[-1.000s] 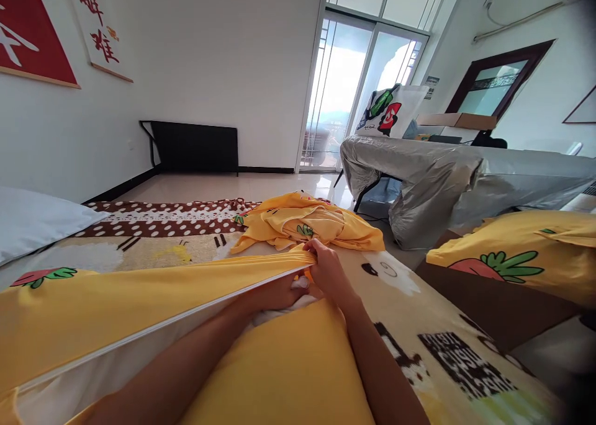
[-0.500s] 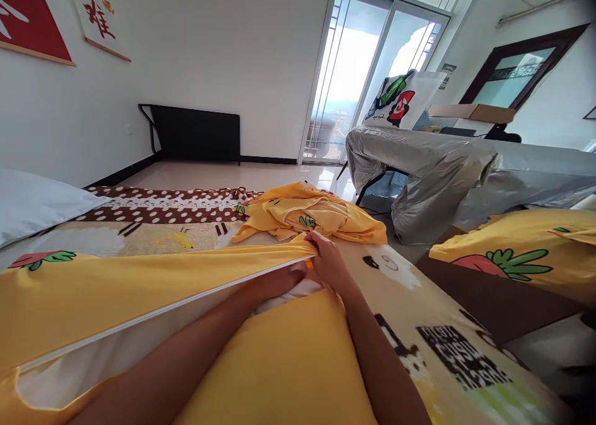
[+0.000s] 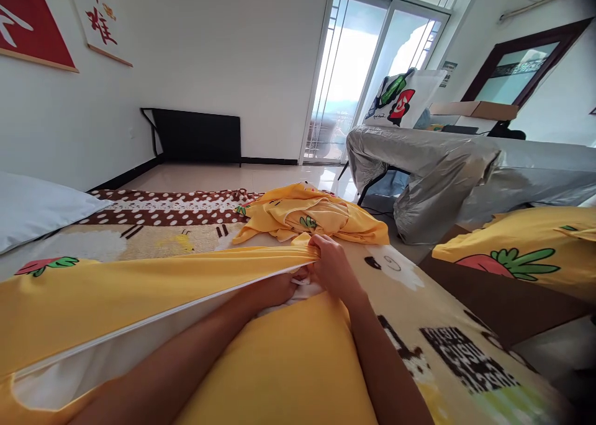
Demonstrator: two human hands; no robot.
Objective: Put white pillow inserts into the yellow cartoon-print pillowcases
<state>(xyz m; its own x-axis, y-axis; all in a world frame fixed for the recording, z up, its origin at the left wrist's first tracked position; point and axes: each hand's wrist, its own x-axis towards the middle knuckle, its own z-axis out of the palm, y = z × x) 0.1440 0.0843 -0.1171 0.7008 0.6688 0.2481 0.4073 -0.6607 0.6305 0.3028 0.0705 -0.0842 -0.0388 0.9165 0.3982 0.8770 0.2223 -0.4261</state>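
Note:
A yellow duvet cover [image 3: 139,282] with a white-edged opening stretches from the left towards the middle, its pale inside showing. My right hand [image 3: 333,263] is closed on the far end of its yellow cloth, pulling the edge taut. My left forearm passes in under that edge. Just below the right hand, my left hand [image 3: 278,288] is closed, with a thin white strip [image 3: 302,281] at its fingertips. The fingers are partly hidden by the cover. Another smooth part of the yellow cloth [image 3: 284,363] lies between my forearms.
A patterned blanket [image 3: 447,326] covers the bed. Crumpled yellow bedding [image 3: 321,217] lies just beyond my hands. At the left is a white pillow [image 3: 41,208]. Yellow cloth with a carrot print [image 3: 521,251] rests at the right, below a plastic-covered table [image 3: 433,158].
The left hand has turned slightly, and a white strip now shows at its fingertips. My right hand keeps its hold on the cover and has shifted a little. The view has moved slightly.

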